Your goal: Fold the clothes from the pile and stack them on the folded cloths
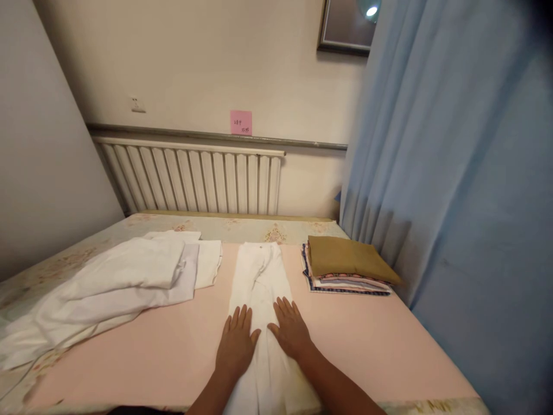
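White trousers (261,288) lie lengthwise on a pink cloth (173,351), with the waistband at the far end and the legs running toward me. My left hand (237,340) rests flat on the left edge of the trousers, fingers stretched out. On the opposite edge lies my right hand (290,328), also flat with its fingers apart. Neither hand grips anything. Some creases show in the fabric between the waist and my hands.
At left, several white garments (129,276) lie loosely heaped. A stack of folded cloths with an olive-brown piece (349,257) on top sits at right. Blue curtains (432,144) hang along the right side. A radiator (194,178) stands behind the flower-patterned bed cover (276,231).
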Demonstrator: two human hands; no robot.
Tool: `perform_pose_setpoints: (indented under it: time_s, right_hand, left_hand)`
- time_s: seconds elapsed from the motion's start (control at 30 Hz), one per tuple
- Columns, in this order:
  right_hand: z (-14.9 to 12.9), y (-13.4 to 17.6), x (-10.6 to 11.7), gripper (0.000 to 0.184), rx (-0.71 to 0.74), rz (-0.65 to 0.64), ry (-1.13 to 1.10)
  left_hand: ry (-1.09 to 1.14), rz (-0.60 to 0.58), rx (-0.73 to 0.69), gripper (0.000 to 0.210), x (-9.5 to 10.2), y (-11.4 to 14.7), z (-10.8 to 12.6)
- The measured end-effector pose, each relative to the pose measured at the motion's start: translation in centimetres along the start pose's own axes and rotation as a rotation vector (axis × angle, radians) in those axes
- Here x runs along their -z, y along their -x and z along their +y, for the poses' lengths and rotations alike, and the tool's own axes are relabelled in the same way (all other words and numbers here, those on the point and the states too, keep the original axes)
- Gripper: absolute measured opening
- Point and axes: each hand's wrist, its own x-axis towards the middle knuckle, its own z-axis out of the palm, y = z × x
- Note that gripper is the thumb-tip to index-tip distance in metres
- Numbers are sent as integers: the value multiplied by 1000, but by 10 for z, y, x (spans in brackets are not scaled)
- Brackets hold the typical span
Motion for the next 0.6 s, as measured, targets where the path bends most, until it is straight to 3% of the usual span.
perform_pose_setpoints:
  time_s: [0.6]
  right_hand:
    - [-5, 29, 12, 55, 31, -11, -29]
  left_hand:
    - [-25, 16, -11, 57, 4, 0, 1]
